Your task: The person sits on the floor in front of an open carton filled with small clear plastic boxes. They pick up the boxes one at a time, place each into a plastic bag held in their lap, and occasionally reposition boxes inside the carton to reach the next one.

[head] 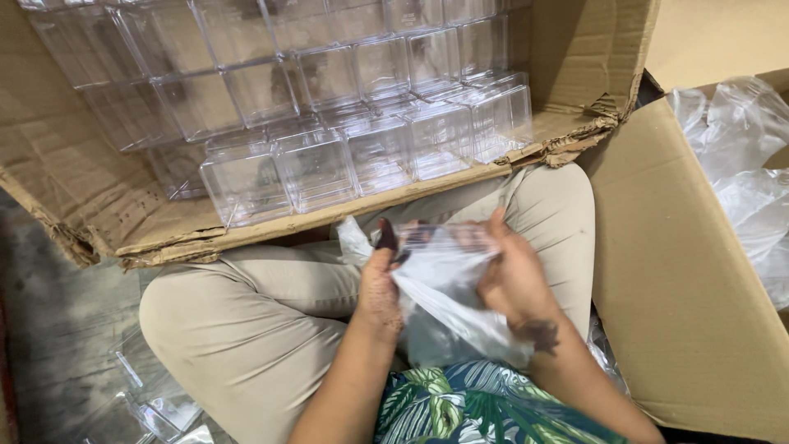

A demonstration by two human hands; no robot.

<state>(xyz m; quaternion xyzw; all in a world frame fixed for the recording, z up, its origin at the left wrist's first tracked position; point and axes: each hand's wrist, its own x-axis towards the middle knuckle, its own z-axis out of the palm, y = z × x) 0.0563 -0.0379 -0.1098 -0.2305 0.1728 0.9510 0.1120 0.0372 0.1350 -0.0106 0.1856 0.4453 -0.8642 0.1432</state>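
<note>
Your left hand point(380, 288) and right hand point(514, 275) both have a closed grip on a clear plastic bag point(444, 288), held over your lap just below the torn edge of the cardboard box point(82, 189). The bag's long axis runs roughly from your knees back toward your body, its upper end pointing at the box; something clear may sit inside, though the film blurs it. Both wrists angle inward, thumbs on top. Clear plastic boxes point(316, 168) are stacked in the carton.
</note>
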